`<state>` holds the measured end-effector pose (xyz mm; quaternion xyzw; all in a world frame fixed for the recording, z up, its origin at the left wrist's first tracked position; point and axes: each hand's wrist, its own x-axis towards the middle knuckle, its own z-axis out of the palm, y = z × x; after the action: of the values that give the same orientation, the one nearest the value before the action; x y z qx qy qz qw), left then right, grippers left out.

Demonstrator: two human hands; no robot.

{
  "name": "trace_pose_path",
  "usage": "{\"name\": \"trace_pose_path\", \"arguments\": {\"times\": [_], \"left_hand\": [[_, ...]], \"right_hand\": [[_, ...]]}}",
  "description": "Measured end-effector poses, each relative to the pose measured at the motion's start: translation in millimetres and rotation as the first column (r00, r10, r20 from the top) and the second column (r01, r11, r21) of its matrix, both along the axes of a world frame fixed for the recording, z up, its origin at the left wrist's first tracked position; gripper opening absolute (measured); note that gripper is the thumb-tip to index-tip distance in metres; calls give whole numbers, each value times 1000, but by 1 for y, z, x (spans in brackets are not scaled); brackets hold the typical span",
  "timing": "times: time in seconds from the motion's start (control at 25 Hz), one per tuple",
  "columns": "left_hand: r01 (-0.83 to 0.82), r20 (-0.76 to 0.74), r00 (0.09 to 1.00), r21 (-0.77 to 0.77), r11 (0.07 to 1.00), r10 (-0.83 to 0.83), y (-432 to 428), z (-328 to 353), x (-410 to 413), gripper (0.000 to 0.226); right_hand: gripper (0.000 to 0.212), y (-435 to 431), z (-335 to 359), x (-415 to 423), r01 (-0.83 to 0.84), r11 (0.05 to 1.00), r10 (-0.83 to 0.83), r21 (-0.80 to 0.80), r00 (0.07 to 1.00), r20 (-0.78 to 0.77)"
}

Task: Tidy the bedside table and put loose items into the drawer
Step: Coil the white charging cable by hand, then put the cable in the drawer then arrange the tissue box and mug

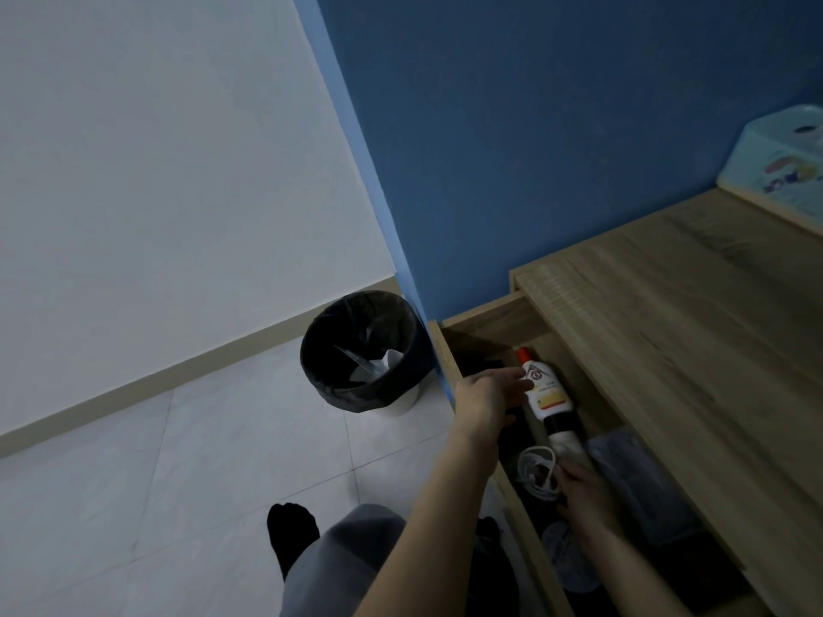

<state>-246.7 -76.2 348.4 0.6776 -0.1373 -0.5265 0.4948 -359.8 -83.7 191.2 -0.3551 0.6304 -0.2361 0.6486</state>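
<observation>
1. The left hand (487,400) reaches over the front wall of the open drawer (445,349). Its fingers (519,380) are stretched out and loose, grasping nothing.
2. Right at those fingertips lies a white bottle (545,389) with an orange cap, on its side inside the drawer. The fingertips meet its near edge; I cannot tell whether they press on it.
3. The right hand (585,485) is lower in the drawer, back of the hand up. Its fingers (565,467) point toward the bottle end of the drawer, and I cannot tell whether they are curled round anything.
4. Just to the left of the right fingers sits a coiled white cable (536,474).
5. Just ahead of the right fingers, between them and the bottle, lies a black and white cylinder (563,434), end to end with the bottle.
6. To the right of the right fingers is a dark flat case (641,483), partly under the bench (668,327) top.
7. Well beyond both hands, on the far end of the bench, stands a pale blue box (779,162).
8. To the left of the left fingers, on the tiled floor, stands a bin (363,354) with a black liner.
</observation>
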Motion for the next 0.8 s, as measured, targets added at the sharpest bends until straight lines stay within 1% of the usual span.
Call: {"name": "trace_pose_path", "arguments": {"times": [0.04, 0.12, 0.32, 0.44, 0.52, 0.6, 0.68, 0.72, 0.8], "left_hand": [[5, -1, 1000, -5, 1000, -5, 0, -1, 0, 22], [12, 0, 1000, -8, 1000, -12, 0, -2, 0, 23], [15, 9, 1000, 12, 1000, -15, -1, -5, 0, 23], [20, 18, 1000, 16, 1000, -20, 0, -6, 0, 23], [14, 17, 1000, 22, 1000, -14, -1, -7, -1, 24], [3, 9, 1000, 31, 1000, -3, -2, -7, -2, 25], [-10, 22, 1000, 8, 1000, 10, 0, -5, -2, 24], [-19, 54, 998, -17, 1000, 20, 1, -2, -3, 22], [-58, 173, 983, -53, 997, 67, 4, 1, -2, 23]], "right_hand": [[23, 0, 0, -2, 1, 999, -2, -36, 1000, -28], [21, 2, 0, -2, 19, 999, -22, -51, 998, -63], [27, 6, 8, -1, -107, 981, 81, -163, 984, -158], [29, 7, 13, -1, -138, 965, 92, -223, 974, -206], [30, 7, 21, 1, -192, 951, 126, -243, 957, -261], [32, 6, 37, 3, -259, 917, 163, -302, 937, -308], [37, 1, 64, 2, -305, 866, 182, -397, 931, -317], [37, -4, 80, 0, -298, 831, 168, -469, 940, -299], [36, -12, 114, -12, -281, 729, 123, -624, 951, -284]]}}
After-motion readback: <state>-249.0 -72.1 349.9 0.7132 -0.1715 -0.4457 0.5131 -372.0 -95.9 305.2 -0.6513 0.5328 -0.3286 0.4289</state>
